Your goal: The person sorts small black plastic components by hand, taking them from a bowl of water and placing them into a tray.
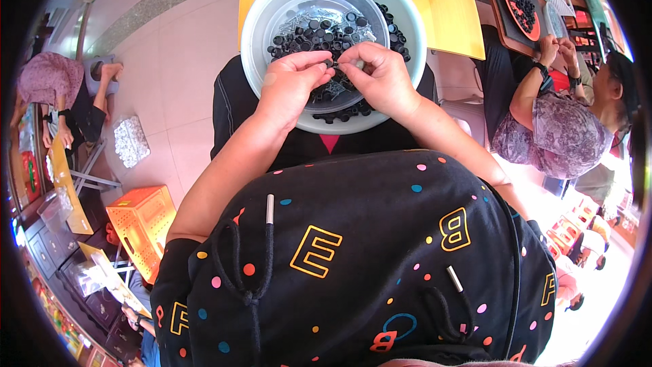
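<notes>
Over basin (407, 47) — small part (337, 64) between hands

You sit over pale tiled floor (180, 47) with grey strip — yellow wooden table (455, 20) ahead, orange plastic crate (139, 221) at your left, bright daylight lower right.

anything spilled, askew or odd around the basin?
Nothing stands out. The pale basin sits level on the lap, black caps and small metal pieces stay inside it. Left hand and right hand pinch one small part together over it.
</notes>
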`<state>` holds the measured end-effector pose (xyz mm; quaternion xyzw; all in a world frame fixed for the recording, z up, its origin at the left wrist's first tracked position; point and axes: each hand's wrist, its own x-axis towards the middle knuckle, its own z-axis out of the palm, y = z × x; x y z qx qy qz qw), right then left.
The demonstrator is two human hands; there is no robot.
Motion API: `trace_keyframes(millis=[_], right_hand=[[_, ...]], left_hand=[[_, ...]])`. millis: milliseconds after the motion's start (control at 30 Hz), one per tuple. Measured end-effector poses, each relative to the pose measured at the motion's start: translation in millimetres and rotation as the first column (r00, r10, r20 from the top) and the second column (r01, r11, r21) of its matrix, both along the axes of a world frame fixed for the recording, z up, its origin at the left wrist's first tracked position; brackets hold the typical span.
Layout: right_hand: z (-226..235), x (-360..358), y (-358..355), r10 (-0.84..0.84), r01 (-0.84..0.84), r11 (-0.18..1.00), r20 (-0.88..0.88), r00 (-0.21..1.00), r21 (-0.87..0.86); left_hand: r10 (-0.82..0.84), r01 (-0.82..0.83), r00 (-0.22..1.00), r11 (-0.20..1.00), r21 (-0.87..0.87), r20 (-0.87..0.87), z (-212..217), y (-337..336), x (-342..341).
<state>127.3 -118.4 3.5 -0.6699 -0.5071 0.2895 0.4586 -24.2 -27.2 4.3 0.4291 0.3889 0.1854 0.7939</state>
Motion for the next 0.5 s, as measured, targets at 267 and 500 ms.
trace_keyframes(millis=[267,500], right_hand=[[-2.3,0.1,0.1,0.042,-0.064,0.991,0.183,0.982,0.115],[0.5,2.6,1.3,0.077,-0.153,0.970,0.357,0.931,0.190]], left_hand=[[-0.041,0.048,0.997,0.992,0.116,-0.058,2.7,-8.1,3.8],[-0.090,0.107,0.992,0.972,0.210,-0.088,-1.0,-8.0,0.8]])
